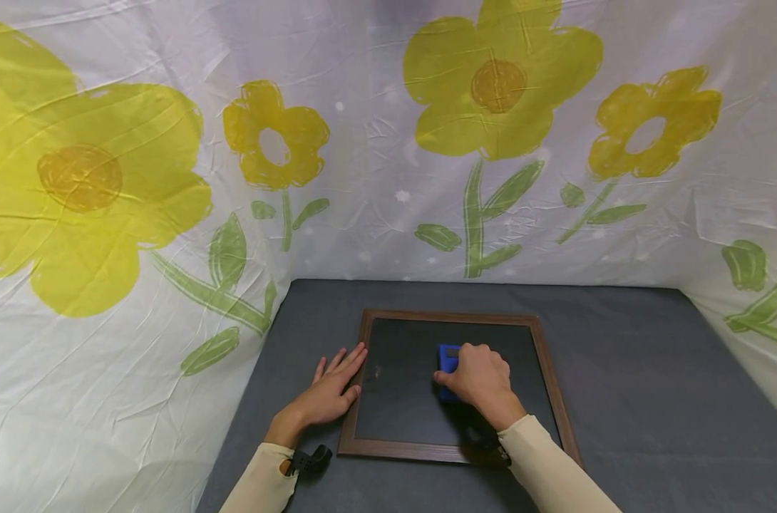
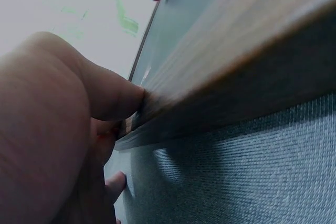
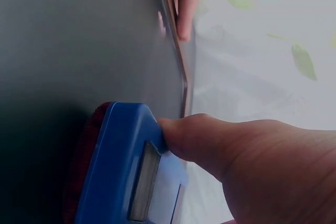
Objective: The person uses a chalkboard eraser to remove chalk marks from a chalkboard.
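A blackboard (image 1: 401, 399) in a brown wooden frame (image 1: 453, 315) lies flat on the dark cloth. Near the board's middle, my right hand (image 1: 481, 377) grips a blue board eraser (image 3: 118, 156), whose dark red pad faces the board surface. The thumb presses the eraser's edge in the right wrist view; the other fingers are mostly hidden there. At the left side of the frame rests my left hand (image 1: 329, 390), fingers extended, with fingertips and thumb touching the wood. In the left wrist view, the left thumb (image 2: 118, 95) lies against the frame's edge.
Dark grey cloth (image 1: 645, 399) covers the table around the board. White fabric with printed yellow flowers (image 1: 500, 85) hangs behind and at both sides. A black strap device (image 1: 311, 459) is on the left wrist. A small pale smudge (image 1: 378, 372) shows on the board's left part.
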`<state>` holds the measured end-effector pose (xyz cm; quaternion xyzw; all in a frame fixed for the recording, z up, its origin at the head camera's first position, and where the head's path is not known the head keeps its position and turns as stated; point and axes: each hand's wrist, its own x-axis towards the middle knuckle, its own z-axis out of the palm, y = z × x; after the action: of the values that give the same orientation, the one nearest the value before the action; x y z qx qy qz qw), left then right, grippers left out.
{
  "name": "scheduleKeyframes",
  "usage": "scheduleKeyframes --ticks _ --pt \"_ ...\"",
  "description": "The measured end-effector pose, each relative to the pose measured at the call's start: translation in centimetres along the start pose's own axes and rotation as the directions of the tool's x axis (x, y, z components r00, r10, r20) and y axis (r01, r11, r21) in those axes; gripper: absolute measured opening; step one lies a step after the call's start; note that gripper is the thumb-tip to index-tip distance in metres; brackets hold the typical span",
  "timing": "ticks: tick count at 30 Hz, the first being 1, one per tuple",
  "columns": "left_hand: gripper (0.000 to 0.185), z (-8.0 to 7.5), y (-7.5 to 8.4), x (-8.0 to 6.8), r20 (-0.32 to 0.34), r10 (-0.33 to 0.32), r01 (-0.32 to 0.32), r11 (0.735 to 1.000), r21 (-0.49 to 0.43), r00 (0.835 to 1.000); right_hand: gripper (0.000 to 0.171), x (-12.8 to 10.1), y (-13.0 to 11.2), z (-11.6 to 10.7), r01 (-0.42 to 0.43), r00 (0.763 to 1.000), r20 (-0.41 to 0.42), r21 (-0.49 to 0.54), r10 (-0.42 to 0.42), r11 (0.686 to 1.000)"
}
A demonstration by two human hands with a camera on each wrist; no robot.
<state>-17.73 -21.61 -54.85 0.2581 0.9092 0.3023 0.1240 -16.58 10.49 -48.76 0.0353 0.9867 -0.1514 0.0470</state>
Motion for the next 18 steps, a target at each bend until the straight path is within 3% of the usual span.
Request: scheduleKeyframes --ticks 18 --pt "0.068 0.1 0.0 0.0 -0.008 0.002 -0.002 1.000 0.005 1.000 0.070 -0.6 4.1 -1.5 -0.038 0.999 0.005 -0.004 0.038 0.999"
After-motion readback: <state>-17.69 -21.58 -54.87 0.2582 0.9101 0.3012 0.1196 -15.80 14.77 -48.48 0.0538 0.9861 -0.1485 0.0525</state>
